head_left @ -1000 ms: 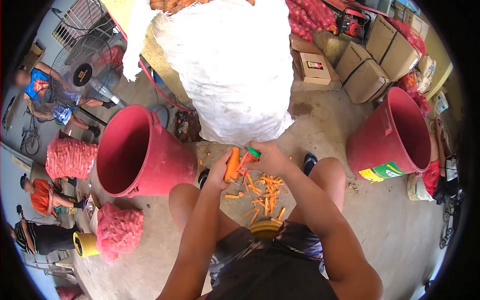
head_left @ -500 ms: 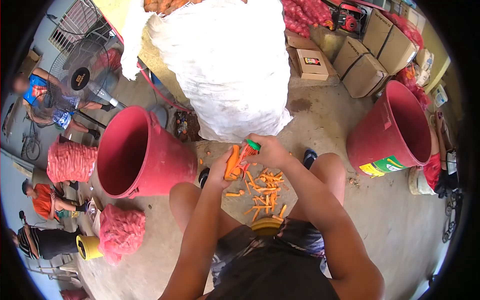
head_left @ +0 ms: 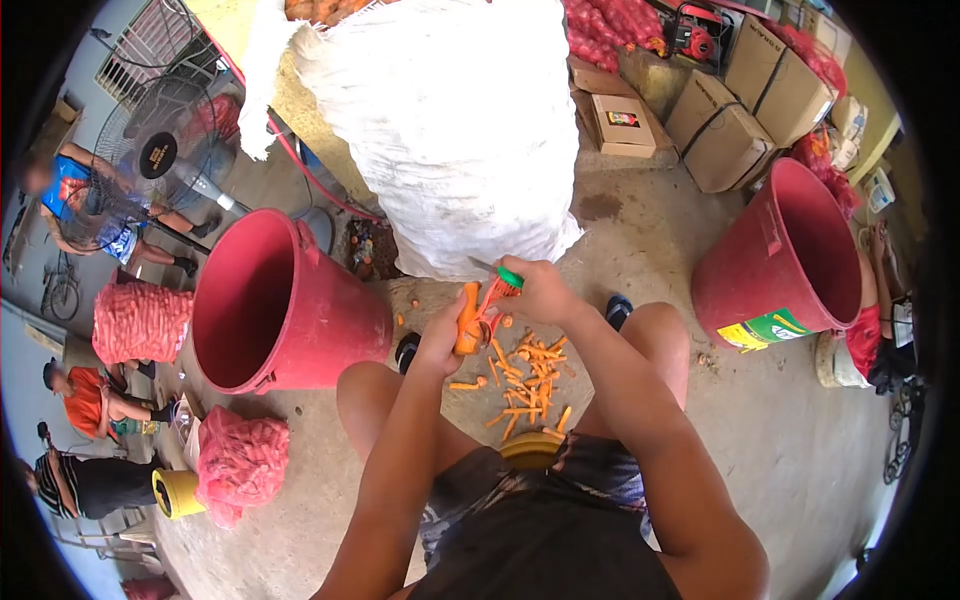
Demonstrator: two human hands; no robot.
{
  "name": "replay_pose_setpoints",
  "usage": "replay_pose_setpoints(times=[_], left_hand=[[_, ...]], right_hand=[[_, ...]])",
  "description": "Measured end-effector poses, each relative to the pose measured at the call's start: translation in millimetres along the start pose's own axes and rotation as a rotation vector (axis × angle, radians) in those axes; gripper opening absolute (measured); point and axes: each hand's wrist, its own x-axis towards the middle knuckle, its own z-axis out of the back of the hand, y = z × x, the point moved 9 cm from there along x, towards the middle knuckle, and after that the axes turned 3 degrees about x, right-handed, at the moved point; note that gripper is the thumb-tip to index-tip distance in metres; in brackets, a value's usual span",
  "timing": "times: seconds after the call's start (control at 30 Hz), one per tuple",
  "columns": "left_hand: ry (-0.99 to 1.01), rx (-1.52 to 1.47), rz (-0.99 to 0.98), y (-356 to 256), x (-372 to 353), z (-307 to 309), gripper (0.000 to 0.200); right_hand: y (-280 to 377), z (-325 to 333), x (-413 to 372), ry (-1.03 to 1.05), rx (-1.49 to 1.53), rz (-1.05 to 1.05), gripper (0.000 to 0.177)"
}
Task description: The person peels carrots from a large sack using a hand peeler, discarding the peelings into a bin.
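Carrot (head_left: 468, 328), rounded | left fingers (head_left: 452, 312) grasping it | right fingers (head_left: 524, 296) grasping slotted red-green tool (head_left: 499, 290)

Right hand (head_left: 537, 290) has shifted slightly toward 12 o'clock relative to both earlier frames; a grey blade (head_left: 483, 265), hidden before, now projects from the green handle (head_left: 510, 277) toward 10 o'clock. Carrot (head_left: 468, 320) in left hand (head_left: 440, 330), previously leaning toward 1 o'clock, now lies nearer 12. Small orange piece (head_left: 507, 321) newly visible at 6 o'clock of handle.
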Motion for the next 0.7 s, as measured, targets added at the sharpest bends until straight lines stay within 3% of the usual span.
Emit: replay_pose_setpoints(times=[0.1, 0.23, 0.27, 0.33, 0.43, 0.5, 0.7], left_hand=[[0.088, 0.113, 0.044, 5, 12, 16, 0.042], [0.069, 0.142, 0.071, 2, -11, 4, 0.039], [0.02, 0.066, 0.048, 0, -5, 11, 0.038], [-0.023, -0.017, 0.024, -4, 0, 6, 0.037], [-0.048, -0.088, 0.021, 1, -3, 1, 0.036], [0.068, -0.056, 0.08, 8, -1, -2, 0.038], [0.029, 0.002, 0.076, 4, 1, 3, 0.042]], right_hand=[[-24, 21, 9, -0.189, -0.079, -0.095, 0.05], [-44, 56, 20, -0.197, 0.037, -0.326, 0.051], [-39, 46, 16, -0.195, 0.031, -0.319, 0.051], [-6, 5, 2, -0.019, -0.011, -0.033, 0.052], [-5, -3, -2, -0.049, 0.065, 0.011, 0.052], [-20, 20, 13, -0.081, 0.07, -0.051, 0.051], [-32, 44, 18, -0.214, -0.087, -0.145, 0.05]])
